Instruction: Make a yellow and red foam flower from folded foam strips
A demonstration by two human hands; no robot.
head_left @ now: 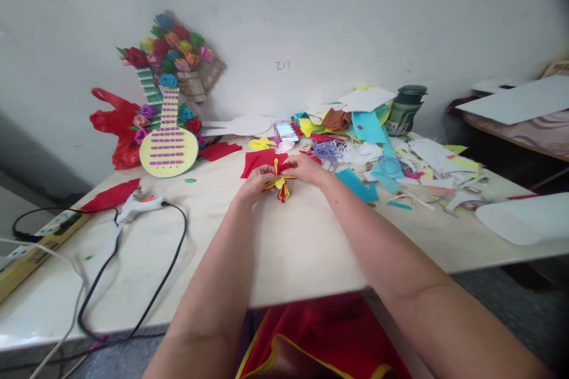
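Observation:
Between my two hands is a small red and yellow paper flower (281,181) with narrow petals spreading out to the sides and down. My left hand (258,182) pinches its left side with closed fingers. On the other side, my right hand (303,168) has thumb and fingertips closed on an upper right petal. Just behind the flower lies a piece of red crepe paper (258,161) on the white table (306,249). A yellow paper guitar shape with purple strips (169,153) leans upright farther to the left.
A white glue gun (141,206) with a black cord lies at left, near a power strip (40,243). Paper scraps (427,160), purple string (328,153) and a green bottle (405,109) crowd the right. Paper flowers (173,41) and a red bag (116,124) stand against the wall.

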